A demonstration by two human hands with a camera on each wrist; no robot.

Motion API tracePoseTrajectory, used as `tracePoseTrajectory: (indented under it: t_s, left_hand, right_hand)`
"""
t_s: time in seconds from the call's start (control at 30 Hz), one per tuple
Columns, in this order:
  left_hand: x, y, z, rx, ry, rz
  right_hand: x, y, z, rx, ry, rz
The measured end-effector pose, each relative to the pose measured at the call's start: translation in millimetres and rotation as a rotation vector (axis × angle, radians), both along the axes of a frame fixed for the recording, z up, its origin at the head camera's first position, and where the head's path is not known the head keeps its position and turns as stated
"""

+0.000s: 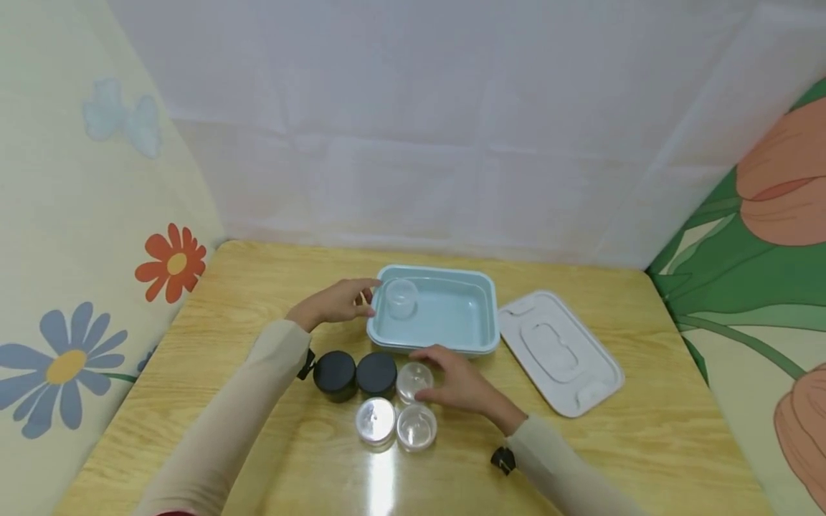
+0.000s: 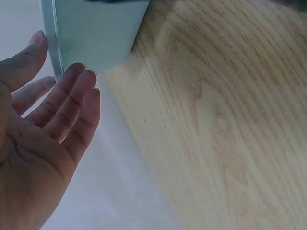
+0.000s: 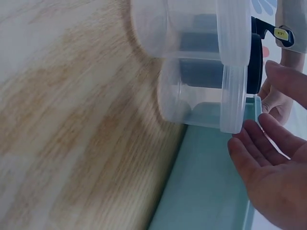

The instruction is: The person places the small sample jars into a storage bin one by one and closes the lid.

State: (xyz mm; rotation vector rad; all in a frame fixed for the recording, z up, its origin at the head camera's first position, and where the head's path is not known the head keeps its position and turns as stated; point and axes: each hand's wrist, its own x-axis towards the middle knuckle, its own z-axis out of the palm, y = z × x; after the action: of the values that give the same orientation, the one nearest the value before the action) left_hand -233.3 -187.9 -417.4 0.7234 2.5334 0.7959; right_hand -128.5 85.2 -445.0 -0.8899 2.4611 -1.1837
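Blue tub [image 1: 452, 315] holds 1 jar [image 1: 402, 297], left hand [image 1: 338, 301] alongside, right hand [image 1: 461, 380] beside another jar [image 1: 409, 382], thumbs and fingers apart.

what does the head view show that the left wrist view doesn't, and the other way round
Only the head view shows the white lid, the clear jars and the right hand. Only the left wrist view shows the palm side of the left hand. Both show part of that hand, the blue tub and the wooden table.
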Motion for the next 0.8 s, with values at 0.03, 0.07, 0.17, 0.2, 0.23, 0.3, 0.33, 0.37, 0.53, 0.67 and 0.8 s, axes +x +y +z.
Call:
tracePoseTrajectory:
  t_s: [0.03, 0.07, 0.17, 0.2, 0.23, 0.3, 0.33, 0.37, 0.53, 0.67, 0.8]
  left_hand:
    - [0.9, -0.6, -2.0, 0.012, -0.006, 0.005]
    - [1.9, -1.2, -4.5, 0.021, -0.012, 0.010]
    - [6.8, -3.5, -11.5, 0.065, -0.032, 0.020]
    - [8.2, -4.0, -14.0, 0.080, -0.042, 0.024]
    - [9.3, -4.7, -16.4, 0.092, -0.054, 0.029]
    - [10.6, -6.0, -20.3, 0.112, -0.065, 0.035]
    - [10.7, -6.7, -21.6, 0.124, -0.066, 0.035]
    - [10.6, -7.0, -22.4, 0.138, -0.073, 0.043]
    - [9.0, -7.2, -20.2, 0.232, -0.102, 0.054]
    - [6.0, -6.8, -19.9, 0.278, -0.110, 0.055]
    - [1.1, -6.9, -21.7, 0.305, -0.099, 0.071]
  right_hand:
    - [1.0, 0.0, -1.0, -0.005, 0.006, 0.001]
    - [2.1, 0.2, -3.2, -0.011, 0.009, 0.002]
    - [6.7, 1.0, -11.0, -0.024, 0.018, 0.004]
    - [8.4, 1.2, -13.4, -0.025, 0.014, 0.002]
    - [10.0, 1.4, -15.6, -0.022, 0.011, -0.001]
    - [12.2, 1.7, -19.5, -0.018, 0.011, -0.003]
    - [12.8, 1.6, -20.4, -0.019, 0.010, -0.007]
    - [13.1, 1.6, -21.3, -0.020, 0.009, -0.009]
    - [11.5, 1.7, -21.5, -0.031, 0.042, -0.009]
    - [8.4, 3.8, -21.3, -0.021, 0.032, -0.006]
    - [3.8, 6.8, -21.1, -0.013, 0.002, -0.009]
